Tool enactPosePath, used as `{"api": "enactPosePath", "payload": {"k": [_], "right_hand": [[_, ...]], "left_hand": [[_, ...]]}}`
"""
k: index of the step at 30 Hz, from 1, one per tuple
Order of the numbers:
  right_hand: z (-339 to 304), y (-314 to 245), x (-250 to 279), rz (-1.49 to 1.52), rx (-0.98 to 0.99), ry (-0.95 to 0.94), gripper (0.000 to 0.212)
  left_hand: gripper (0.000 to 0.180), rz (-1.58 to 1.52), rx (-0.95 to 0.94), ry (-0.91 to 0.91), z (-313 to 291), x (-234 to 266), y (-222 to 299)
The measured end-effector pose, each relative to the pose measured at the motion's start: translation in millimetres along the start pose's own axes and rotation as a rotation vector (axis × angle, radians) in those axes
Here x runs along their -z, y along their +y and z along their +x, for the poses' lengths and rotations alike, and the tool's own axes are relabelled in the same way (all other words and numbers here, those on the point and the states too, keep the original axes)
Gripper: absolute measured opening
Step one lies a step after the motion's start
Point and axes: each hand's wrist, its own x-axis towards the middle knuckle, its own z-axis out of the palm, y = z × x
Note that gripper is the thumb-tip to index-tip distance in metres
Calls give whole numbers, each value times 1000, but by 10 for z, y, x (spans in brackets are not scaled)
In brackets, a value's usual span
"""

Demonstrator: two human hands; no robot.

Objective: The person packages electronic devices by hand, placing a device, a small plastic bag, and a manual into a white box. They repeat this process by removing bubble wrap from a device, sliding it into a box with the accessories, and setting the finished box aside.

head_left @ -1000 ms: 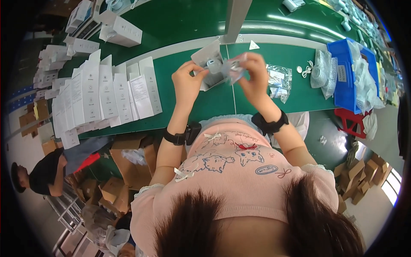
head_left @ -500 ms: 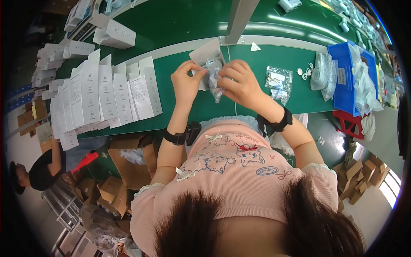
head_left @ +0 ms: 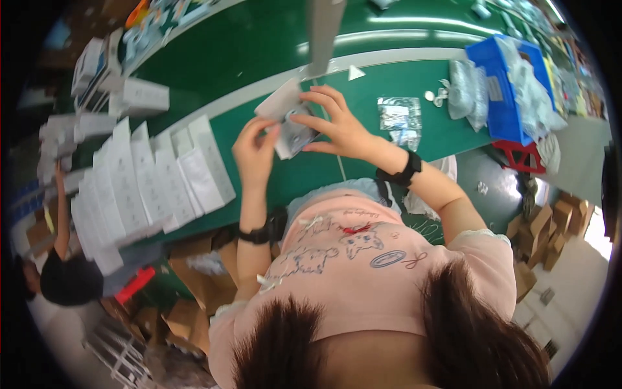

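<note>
Over the green table, a small white box (head_left: pixel 278 104) is tilted with its flap raised. A grey device in a clear plastic bag (head_left: pixel 297 135) shows at the box's mouth; how deep it sits inside is hard to tell. My left hand (head_left: pixel 254 152) pinches the box's near left side, thumb and fingers bent. My right hand (head_left: pixel 335 124) curves over the bagged device from the right, its fingers spread across the bag and the box's edge. Some fingertips are blurred. Black bands circle both wrists.
A row of white boxes (head_left: pixel 152 178) with raised flaps stands at the left. To the right lie clear accessory bags (head_left: pixel 398 117), a coiled white cable (head_left: pixel 440 96), bubble-wrap pouches (head_left: pixel 468 91) and a blue bin (head_left: pixel 500 104). At far left is another person (head_left: pixel 71 272).
The view has turned, so the table's things sit further left. The box and bagged device are more tilted, and my right fingers have spread from a pinch to a wider hold.
</note>
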Motion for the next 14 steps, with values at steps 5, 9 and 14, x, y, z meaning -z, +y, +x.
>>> {"api": "enactPosePath", "payload": {"k": [5, 9, 14], "right_hand": [[-356, 449, -497, 360, -179, 20, 113], [164, 397, -509, 748, -428, 2, 110], [1048, 735, -694, 653, -445, 482, 110]], "left_hand": [[69, 904, -284, 290, -57, 881, -541], [97, 1478, 304, -106, -393, 1095, -831], [98, 1348, 355, -87, -327, 720, -820]]}}
